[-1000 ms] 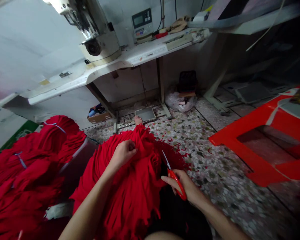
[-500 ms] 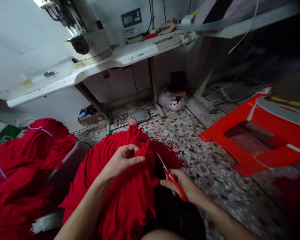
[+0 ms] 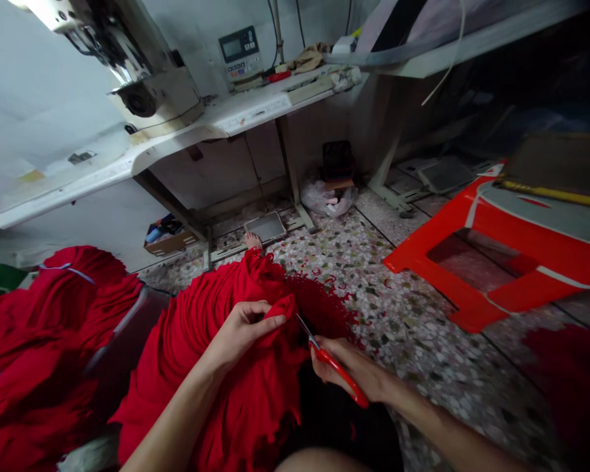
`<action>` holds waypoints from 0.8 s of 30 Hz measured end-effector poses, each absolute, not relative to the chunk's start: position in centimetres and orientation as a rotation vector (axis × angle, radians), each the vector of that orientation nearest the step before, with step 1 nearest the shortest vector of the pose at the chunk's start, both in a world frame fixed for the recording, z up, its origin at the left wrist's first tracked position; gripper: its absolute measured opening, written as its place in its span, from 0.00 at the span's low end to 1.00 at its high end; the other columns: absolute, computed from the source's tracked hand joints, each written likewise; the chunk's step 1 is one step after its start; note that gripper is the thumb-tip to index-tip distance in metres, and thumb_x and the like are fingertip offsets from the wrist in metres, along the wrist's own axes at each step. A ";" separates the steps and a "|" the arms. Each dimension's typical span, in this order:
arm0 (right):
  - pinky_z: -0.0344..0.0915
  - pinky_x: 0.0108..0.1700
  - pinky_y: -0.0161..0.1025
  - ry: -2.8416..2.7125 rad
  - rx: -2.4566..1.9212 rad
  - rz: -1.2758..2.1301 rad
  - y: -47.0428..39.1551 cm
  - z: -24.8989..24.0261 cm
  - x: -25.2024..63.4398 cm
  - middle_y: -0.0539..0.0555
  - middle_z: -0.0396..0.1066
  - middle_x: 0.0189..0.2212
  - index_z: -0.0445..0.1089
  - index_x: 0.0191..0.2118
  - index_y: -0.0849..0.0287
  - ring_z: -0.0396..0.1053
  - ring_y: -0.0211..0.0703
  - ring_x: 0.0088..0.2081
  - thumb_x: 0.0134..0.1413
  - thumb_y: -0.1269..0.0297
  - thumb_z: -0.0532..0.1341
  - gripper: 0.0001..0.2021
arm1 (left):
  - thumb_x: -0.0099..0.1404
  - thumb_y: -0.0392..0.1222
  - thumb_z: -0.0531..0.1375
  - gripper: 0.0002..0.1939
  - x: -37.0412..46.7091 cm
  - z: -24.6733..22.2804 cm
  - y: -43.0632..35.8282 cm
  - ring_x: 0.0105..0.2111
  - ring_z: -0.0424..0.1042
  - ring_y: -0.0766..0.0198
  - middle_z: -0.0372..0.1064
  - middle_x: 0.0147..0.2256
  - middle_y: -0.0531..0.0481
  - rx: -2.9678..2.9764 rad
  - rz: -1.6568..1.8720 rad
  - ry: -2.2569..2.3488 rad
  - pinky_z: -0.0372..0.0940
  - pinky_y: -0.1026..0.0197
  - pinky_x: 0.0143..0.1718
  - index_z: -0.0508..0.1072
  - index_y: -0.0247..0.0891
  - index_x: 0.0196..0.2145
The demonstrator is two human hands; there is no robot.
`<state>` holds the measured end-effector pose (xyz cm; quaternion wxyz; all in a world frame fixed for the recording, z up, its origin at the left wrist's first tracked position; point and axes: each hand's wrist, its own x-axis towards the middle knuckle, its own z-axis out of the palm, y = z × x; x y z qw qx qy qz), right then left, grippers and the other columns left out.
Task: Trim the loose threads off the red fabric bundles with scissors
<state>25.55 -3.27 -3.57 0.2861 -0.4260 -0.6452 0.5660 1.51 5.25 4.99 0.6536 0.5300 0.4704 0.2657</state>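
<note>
A large heap of red fabric [image 3: 211, 308] with a frayed, stringy edge lies across my lap. My left hand [image 3: 243, 331] pinches a fold of it between thumb and fingers. In my right hand [image 3: 341, 364] is a pair of scissors [image 3: 337, 368] with red handles. The blades point up and left, and their tips are at the edge of the pinched fold. Whether the tips touch the cloth I cannot tell. Red scraps [image 3: 324, 305] lie on the floor just beyond the scissors.
A sewing machine [image 3: 152, 98] stands on a white table [image 3: 216, 128] in front, above a foot pedal [image 3: 266, 227]. More red fabric [image 3: 44, 341] fills a container at left. On the right is a red stool [image 3: 511, 255]. A plastic bag [image 3: 329, 198] and a cardboard box [image 3: 172, 242] sit on the floor.
My right hand has brought the scissors left, up to the fold held by my left hand. The left hand keeps its pinch. The whole view has shifted slightly.
</note>
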 end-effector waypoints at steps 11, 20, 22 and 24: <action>0.57 0.29 0.33 -1.690 -1.153 1.511 -1.6 -3.3 24.4 0.46 0.68 0.25 0.71 0.32 0.59 0.61 0.37 0.26 0.61 0.42 0.66 0.22 | 0.60 0.50 0.73 0.16 1.5 4.6 5.3 0.27 0.65 0.69 0.72 0.29 0.50 1.154 0.513 1.046 0.59 0.67 0.31 0.82 0.31 0.33; 0.50 0.24 0.32 -1.569 -1.288 1.684 -2.8 -4.6 24.8 0.45 0.63 0.20 0.66 0.27 0.59 0.57 0.36 0.23 0.54 0.43 0.71 0.24 | 0.63 0.52 0.71 0.18 1.0 4.3 5.1 0.26 0.62 0.71 0.70 0.28 0.50 1.221 0.411 0.990 0.57 0.67 0.30 0.81 0.30 0.33; 0.53 0.25 0.32 -1.625 -1.235 1.654 -3.4 -4.9 25.1 0.46 0.65 0.23 0.67 0.31 0.58 0.59 0.36 0.25 0.59 0.44 0.67 0.22 | 0.63 0.51 0.71 0.17 1.1 4.2 5.0 0.27 0.63 0.70 0.70 0.28 0.50 1.240 0.408 0.986 0.58 0.67 0.30 0.81 0.31 0.33; 0.56 0.29 0.33 -1.667 -1.179 1.606 -3.7 -4.9 25.3 0.46 0.65 0.25 0.68 0.34 0.58 0.59 0.37 0.27 0.65 0.44 0.63 0.20 | 0.63 0.51 0.71 0.17 1.2 4.1 4.9 0.28 0.64 0.69 0.71 0.30 0.49 1.247 0.400 0.987 0.59 0.66 0.31 0.82 0.31 0.34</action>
